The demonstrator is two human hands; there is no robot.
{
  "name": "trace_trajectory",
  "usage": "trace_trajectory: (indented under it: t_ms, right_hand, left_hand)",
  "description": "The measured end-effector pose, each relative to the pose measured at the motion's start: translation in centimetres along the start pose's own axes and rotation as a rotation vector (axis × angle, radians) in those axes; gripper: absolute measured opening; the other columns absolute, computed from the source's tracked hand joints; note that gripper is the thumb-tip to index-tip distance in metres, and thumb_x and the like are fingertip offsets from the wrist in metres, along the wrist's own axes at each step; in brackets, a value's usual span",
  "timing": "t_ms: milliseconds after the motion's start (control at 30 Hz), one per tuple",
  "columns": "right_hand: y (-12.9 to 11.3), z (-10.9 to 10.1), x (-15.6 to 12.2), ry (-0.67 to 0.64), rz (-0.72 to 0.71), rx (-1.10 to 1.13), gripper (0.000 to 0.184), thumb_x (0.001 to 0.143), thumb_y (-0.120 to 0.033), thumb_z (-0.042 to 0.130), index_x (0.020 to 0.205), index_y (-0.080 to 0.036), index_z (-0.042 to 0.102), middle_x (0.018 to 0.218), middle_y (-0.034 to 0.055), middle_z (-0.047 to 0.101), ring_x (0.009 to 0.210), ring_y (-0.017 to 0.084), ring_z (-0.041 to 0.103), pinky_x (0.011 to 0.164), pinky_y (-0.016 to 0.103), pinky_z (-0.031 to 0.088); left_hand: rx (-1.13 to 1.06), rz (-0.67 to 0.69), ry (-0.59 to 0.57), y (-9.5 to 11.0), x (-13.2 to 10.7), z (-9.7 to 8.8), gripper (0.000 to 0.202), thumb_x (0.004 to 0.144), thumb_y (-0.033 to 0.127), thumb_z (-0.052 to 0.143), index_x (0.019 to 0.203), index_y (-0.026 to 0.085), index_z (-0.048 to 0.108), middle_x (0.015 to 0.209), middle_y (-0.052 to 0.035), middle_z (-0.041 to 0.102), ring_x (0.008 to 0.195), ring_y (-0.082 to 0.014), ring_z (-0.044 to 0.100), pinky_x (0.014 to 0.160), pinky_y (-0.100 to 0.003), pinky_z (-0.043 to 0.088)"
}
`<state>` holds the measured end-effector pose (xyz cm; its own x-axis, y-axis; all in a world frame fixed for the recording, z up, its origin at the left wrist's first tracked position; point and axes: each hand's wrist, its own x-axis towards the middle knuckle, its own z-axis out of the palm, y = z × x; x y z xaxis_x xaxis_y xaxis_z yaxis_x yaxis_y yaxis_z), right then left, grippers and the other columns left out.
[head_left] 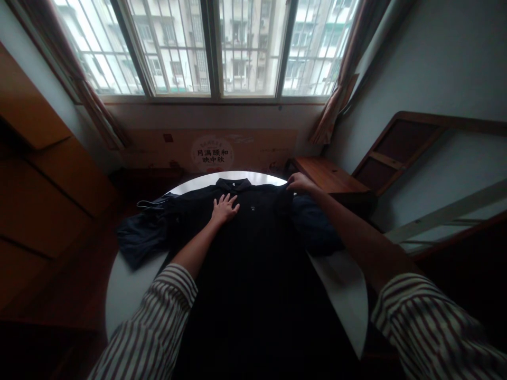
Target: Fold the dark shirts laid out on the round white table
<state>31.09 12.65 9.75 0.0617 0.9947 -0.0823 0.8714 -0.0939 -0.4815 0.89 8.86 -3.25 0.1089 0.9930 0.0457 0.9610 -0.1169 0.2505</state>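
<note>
A black polo shirt (pixel 253 248) is laid flat on the round white table (pixel 129 295), its collar at the table's far edge. The left hand (pixel 225 208) is pressed wide open on the shirt, while the right hand (pixel 300 182) is curled narrowly at the shirt's shoulder, though whether cloth is gripped cannot be told

Black polo shirt (pixel 247 253), maroon-striped cream sleeves (pixel 148 322), white tabletop (pixel 129 293)
</note>
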Motion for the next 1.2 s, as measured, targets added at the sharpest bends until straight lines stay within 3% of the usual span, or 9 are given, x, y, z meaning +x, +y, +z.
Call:
trace_trajectory:
  t_ms: [100, 200, 367, 533, 667, 800, 867, 1000, 1200]
  right_hand:
    - [-2.5, 0.3, 0.0, -0.061, -0.154, 0.206, 0.032, 0.081, -0.027, 0.078, 0.106, -0.009, 0.068, 0.078, 0.0071, 0.07, 0.06, 0.012, 0.065, 0.059, 0.023, 0.058]
    - [-4.1, 1.4, 0.6, -0.184, -0.236, 0.374, 0.032, 0.086, -0.036, 0.073, 0.099, -0.008, 0.068, 0.077, 0.0092, 0.07, 0.062, 0.013, 0.067, 0.062, 0.025, 0.06]
    - [-3.9, 3.8, 3.4, -0.089, -0.094, 0.209, 0.023, 0.078, -0.027, 0.078, 0.084, -0.006, 0.07, 0.072, 0.0119, 0.068, 0.07, 0.021, 0.069, 0.068, 0.035, 0.06]
    - [-2.5, 5.8, 5.9, -0.033, -0.033, 0.12, 0.035, 0.078, -0.031, 0.076, 0.095, -0.001, 0.069, 0.087, 0.0191, 0.068, 0.085, 0.026, 0.067, 0.07, 0.035, 0.057]
    - [-2.0, 7.3, 6.8, -0.062, -0.092, 0.117, 0.028, 0.078, -0.026, 0.073, 0.089, 0.0, 0.07, 0.08, 0.0149, 0.069, 0.074, 0.02, 0.064, 0.068, 0.029, 0.053]
    - [-1.9, 8.1, 7.3, -0.002, -0.236, 0.118, 0.027, 0.071, -0.01, 0.064, 0.097, -0.008, 0.073, 0.092, 0.0086, 0.071, 0.083, 0.019, 0.065, 0.074, 0.025, 0.052]
    - [-1.9, 8.3, 7.7, -0.009, -0.286, 0.094, 0.025, 0.068, -0.008, 0.063, 0.09, -0.011, 0.075, 0.094, 0.0066, 0.072, 0.086, 0.019, 0.065, 0.076, 0.023, 0.051]
    - [-2.8, 8.7, 9.1, -0.074, -0.309, 0.019, 0.015, 0.068, -0.016, 0.071, 0.083, -0.013, 0.075, 0.089, 0.0072, 0.073, 0.082, 0.019, 0.066, 0.074, 0.024, 0.051]
    - [-5.2, 10.6, 11.3, -0.108, -0.301, -0.107, 0.026, 0.073, -0.029, 0.081, 0.088, -0.009, 0.074, 0.098, 0.0145, 0.072, 0.096, 0.025, 0.066, 0.082, 0.028, 0.051]
  left_hand:
    - [-0.001, 0.0, 0.002, 0.1, 0.0, 0.0, 0.065, 0.095, 0.06, 0.03, 0.154, 0.033, 0.032, 0.163, -0.0036, 0.023, 0.15, -0.0307, 0.017, 0.12, -0.058, 0.011]
    - [-0.001, 0.001, 0.002, 0.1, 0.0, 0.0, 0.064, 0.095, 0.06, 0.03, 0.154, 0.033, 0.033, 0.163, -0.0033, 0.023, 0.15, -0.0306, 0.017, 0.12, -0.058, 0.011]
    - [0.002, 0.013, 0.015, 0.1, -0.2, 0.0, 0.064, 0.096, 0.059, 0.03, 0.154, 0.031, 0.034, 0.163, -0.0051, 0.024, 0.15, -0.0306, 0.017, 0.119, -0.06, 0.012]
    - [0.007, -0.003, 0.023, 0.2, -0.2, 0.0, 0.062, 0.096, 0.058, 0.031, 0.153, 0.033, 0.035, 0.162, -0.0037, 0.026, 0.15, -0.0302, 0.018, 0.119, -0.059, 0.013]
    - [0.004, 0.001, 0.037, 0.2, -0.2, 0.1, 0.062, 0.095, 0.058, 0.033, 0.152, 0.034, 0.037, 0.162, -0.0028, 0.027, 0.15, -0.0303, 0.019, 0.12, -0.058, 0.014]
    - [0.006, 0.004, 0.039, 0.2, -0.2, 0.1, 0.062, 0.095, 0.058, 0.033, 0.152, 0.033, 0.037, 0.162, -0.0034, 0.028, 0.149, -0.0311, 0.02, 0.119, -0.059, 0.014]
    - [0.009, 0.007, 0.037, 0.3, -0.3, 0.0, 0.062, 0.096, 0.057, 0.033, 0.152, 0.032, 0.037, 0.162, -0.0046, 0.027, 0.149, -0.0316, 0.02, 0.119, -0.06, 0.015]
    - [0.01, 0.008, 0.046, 0.4, -0.4, 0.0, 0.062, 0.096, 0.056, 0.033, 0.152, 0.03, 0.038, 0.162, -0.0057, 0.027, 0.149, -0.0318, 0.02, 0.118, -0.061, 0.015]
    - [-0.002, 0.013, 0.061, 0.3, -0.2, 0.2, 0.061, 0.096, 0.056, 0.035, 0.151, 0.032, 0.038, 0.161, -0.0051, 0.028, 0.149, -0.032, 0.021, 0.119, -0.061, 0.015]
